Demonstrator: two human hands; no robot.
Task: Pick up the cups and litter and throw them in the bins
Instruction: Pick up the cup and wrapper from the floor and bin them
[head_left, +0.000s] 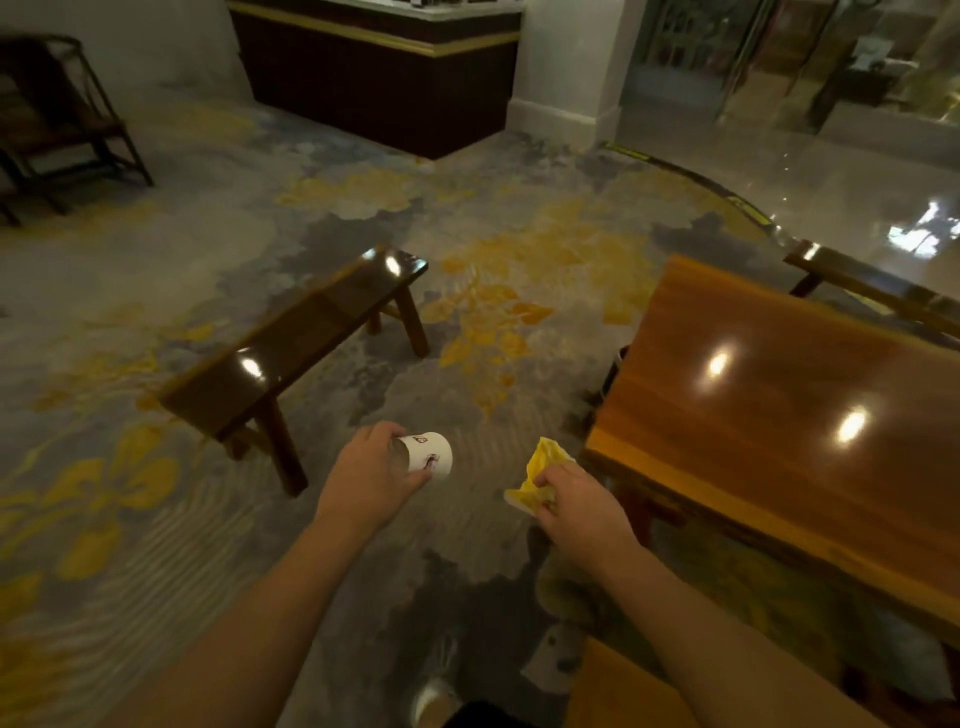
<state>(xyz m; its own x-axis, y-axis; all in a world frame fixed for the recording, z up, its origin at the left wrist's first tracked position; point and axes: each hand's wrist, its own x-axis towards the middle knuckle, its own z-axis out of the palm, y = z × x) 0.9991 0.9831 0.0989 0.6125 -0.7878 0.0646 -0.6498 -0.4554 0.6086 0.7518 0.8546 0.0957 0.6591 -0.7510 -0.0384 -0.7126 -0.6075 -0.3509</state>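
Note:
My left hand (366, 475) is closed around a white paper cup (428, 454) with a small dark print, held on its side with its base pointing right. My right hand (579, 512) grips a crumpled yellow wrapper (540, 470) that sticks out above the fingers. Both hands are held out in front of me over the patterned carpet, about a hand's width apart. No bin is in view.
A dark wooden bench (291, 343) stands ahead on the left. A glossy wooden table (779, 415) fills the right side, another bench (872, 286) beyond it. A dark counter (384, 78) and a white pillar (566, 67) stand at the back, a dark chair (57, 124) far left.

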